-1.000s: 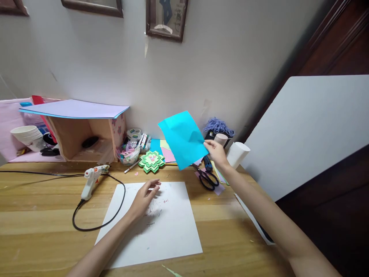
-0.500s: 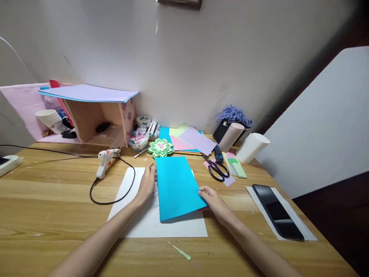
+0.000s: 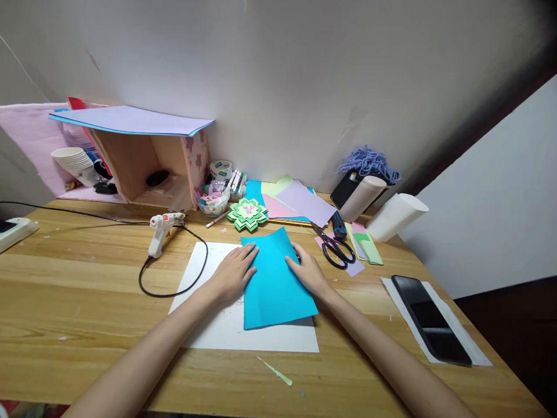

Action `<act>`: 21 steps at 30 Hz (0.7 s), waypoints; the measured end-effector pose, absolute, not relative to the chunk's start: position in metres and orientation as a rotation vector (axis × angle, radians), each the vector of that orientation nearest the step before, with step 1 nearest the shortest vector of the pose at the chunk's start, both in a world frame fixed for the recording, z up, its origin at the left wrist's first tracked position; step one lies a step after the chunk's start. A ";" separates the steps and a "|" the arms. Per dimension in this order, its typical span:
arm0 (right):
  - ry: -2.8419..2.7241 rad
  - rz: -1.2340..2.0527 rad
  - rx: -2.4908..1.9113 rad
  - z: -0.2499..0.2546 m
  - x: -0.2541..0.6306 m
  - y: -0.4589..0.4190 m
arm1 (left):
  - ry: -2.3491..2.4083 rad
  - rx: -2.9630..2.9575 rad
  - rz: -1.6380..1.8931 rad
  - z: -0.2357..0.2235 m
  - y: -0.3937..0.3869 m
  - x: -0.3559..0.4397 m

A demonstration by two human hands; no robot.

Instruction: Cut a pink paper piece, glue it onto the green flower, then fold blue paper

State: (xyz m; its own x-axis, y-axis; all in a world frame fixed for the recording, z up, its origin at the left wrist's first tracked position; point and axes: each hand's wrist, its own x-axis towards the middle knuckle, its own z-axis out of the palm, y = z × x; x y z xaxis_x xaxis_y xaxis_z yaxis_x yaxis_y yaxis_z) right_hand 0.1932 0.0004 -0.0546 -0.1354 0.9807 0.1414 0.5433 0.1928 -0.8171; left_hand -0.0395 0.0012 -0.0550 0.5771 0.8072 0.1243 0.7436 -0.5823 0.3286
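Observation:
A sheet of bright blue paper (image 3: 274, 290) lies over a larger white sheet (image 3: 209, 337), its far right corner bent upward. My left hand (image 3: 235, 268) rests flat across the blue sheet's left edge, fingers stretched onto it. At the right edge my right hand (image 3: 307, 271) pinches the sheet, thumb on top and the other fingers partly hidden beneath. Just beyond the paper sits a layered green paper flower (image 3: 247, 215) with a pink centre. Black-handled scissors (image 3: 337, 251) lie to the right of it.
A white glue gun (image 3: 163, 232) with a looping black cord stands at left, before an open box (image 3: 198, 168). Coloured papers (image 3: 300, 200), a cup of scraps (image 3: 212, 200) and paper rolls (image 3: 363, 197) line the wall. A phone (image 3: 429, 319) lies at right.
My left hand has moved from beside the blue paper onto its left edge. The right hand has slid up the right edge, away from the near corner. The camera view has shifted slightly.

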 end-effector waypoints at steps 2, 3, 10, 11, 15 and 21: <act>-1.950 0.646 -1.344 -0.058 0.191 -0.002 | 1.237 2.524 0.400 -0.054 0.005 -0.045; -2.041 0.607 -1.273 -0.059 0.191 -0.004 | 1.225 2.485 0.427 -0.054 0.006 -0.047; -2.449 0.465 -0.983 -0.062 0.194 -0.017 | 1.153 2.282 0.650 -0.049 0.011 -0.051; -2.484 0.443 -0.978 -0.061 0.194 -0.018 | 1.147 2.284 0.644 -0.049 0.012 -0.051; -2.580 0.369 -0.967 -0.059 0.192 -0.020 | 1.148 2.326 0.592 -0.048 0.012 -0.052; -2.639 0.248 -0.982 -0.055 0.189 -0.022 | 1.200 2.419 0.543 -0.049 0.012 -0.050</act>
State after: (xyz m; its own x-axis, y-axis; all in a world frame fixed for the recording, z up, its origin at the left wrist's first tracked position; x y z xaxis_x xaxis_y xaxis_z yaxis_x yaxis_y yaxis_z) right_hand 0.1890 -0.0220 -0.0547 -0.7154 0.6599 0.2295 0.6057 0.7495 -0.2670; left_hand -0.0504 0.0116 -0.0494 0.5596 0.8114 0.1689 0.6625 -0.5603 0.4971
